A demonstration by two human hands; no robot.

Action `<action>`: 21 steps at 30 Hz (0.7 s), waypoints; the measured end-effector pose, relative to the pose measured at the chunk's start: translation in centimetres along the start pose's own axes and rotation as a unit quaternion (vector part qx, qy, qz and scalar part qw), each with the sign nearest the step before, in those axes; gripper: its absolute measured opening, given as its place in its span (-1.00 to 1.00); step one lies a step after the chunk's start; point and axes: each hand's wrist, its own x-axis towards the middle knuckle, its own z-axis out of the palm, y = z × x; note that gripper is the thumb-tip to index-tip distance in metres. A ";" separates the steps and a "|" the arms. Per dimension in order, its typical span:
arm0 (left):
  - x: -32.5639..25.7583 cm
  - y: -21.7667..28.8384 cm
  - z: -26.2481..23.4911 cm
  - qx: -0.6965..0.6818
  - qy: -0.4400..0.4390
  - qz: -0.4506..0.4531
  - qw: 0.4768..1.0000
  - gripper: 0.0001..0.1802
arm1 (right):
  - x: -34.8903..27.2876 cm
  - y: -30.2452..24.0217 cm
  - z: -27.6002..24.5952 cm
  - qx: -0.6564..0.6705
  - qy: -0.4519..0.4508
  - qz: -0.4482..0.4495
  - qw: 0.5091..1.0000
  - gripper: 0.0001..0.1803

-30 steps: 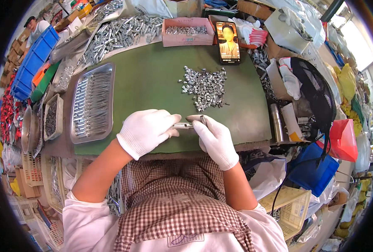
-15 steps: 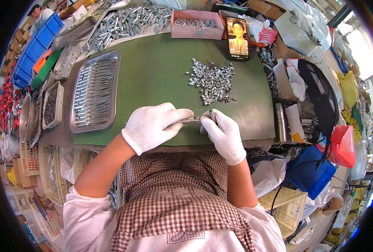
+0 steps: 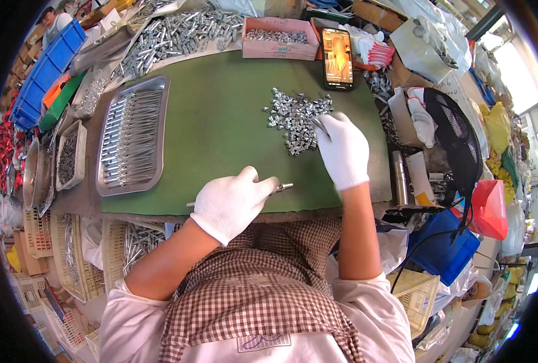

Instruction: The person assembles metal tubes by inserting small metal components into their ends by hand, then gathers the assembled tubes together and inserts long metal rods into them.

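My left hand, in a white knit glove, is closed round a thin metal rod near the table's front edge. The rod's bright end sticks out past the fingertips; its other end shows left of the hand. My right hand, also gloved, is at the right side of a heap of small silvery metal parts. A slim metal piece sticks out from its closed fingers; its exact kind is unclear. A steel tray at the left holds a row of metal rods with thin pointed ends.
The green mat covers the table. A pink box of small parts and a propped phone stand at the back. A metal cylinder and black mesh cap are at the right; loose metal tubes lie back left.
My right hand has moved away from the left, forward and right to the heap. My left hand has come slightly nearer and right, keeping the rod.
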 end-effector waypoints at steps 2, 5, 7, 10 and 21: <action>0.1 0.0 0.0 -0.002 -0.001 -0.002 1.000 -0.81 | 1.6 -0.3 0.8 -0.033 -0.019 -0.026 0.999 -0.89; 0.2 -0.1 0.2 -0.009 -0.006 -0.003 1.000 -0.80 | 3.1 -0.3 2.4 -0.117 -0.090 0.007 0.989 -0.86; 0.3 -0.1 -0.1 -0.013 -0.009 -0.003 1.000 -0.79 | 2.9 0.0 2.1 -0.108 -0.073 0.001 0.991 -0.87; 0.1 -0.1 -0.3 -0.012 -0.021 -0.010 1.000 -0.78 | 1.0 -0.8 1.1 -0.034 -0.044 -0.020 0.998 -0.89; 0.1 -0.1 -0.2 -0.039 -0.009 -0.016 0.999 -0.81 | -7.5 -4.7 -1.7 0.149 -0.112 -0.024 0.982 -0.87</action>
